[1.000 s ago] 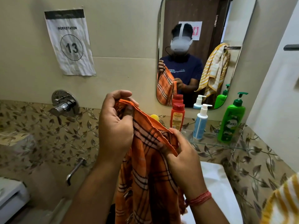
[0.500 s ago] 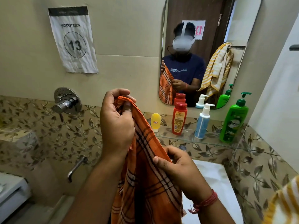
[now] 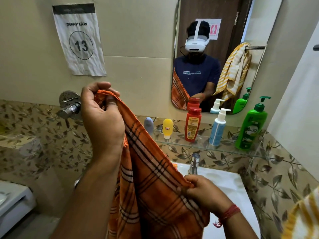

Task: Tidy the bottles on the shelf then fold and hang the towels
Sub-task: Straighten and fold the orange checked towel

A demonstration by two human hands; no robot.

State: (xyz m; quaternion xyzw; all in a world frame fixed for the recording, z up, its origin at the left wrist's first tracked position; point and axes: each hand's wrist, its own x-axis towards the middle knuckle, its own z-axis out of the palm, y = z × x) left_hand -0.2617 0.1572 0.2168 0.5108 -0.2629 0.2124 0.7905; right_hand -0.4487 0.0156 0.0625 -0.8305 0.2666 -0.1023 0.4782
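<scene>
1. The orange checked towel point(image 3: 155, 187) hangs in front of the person, above the near edge of the white basin point(image 3: 229, 183). It looks thin, soft and light, so it will sag wherever it is not held and is best gripped at its corners or along one edge.
2. The left hand point(image 3: 101, 121) is raised and closed around a bunched top corner of the towel.
3. The right hand point(image 3: 203, 192) is lower and nearer, pinching the towel's edge between thumb and fingertips, so the cloth runs taut between the two hands.
4. On the glass shelf point(image 3: 203, 146) beyond stand five bottles, left to right: a grey tube point(image 3: 148, 125), a yellow tube point(image 3: 167, 128), a red bottle point(image 3: 193, 125), a blue pump bottle point(image 3: 217, 128) and a green pump bottle point(image 3: 252, 125). All look like light plastic, upright and evenly spaced.
5. Two towels are in view: the orange one, and a yellow striped towel point(image 3: 300, 219) at the near right edge, which the mirror point(image 3: 259, 66) appears to show hanging from a rail.
</scene>
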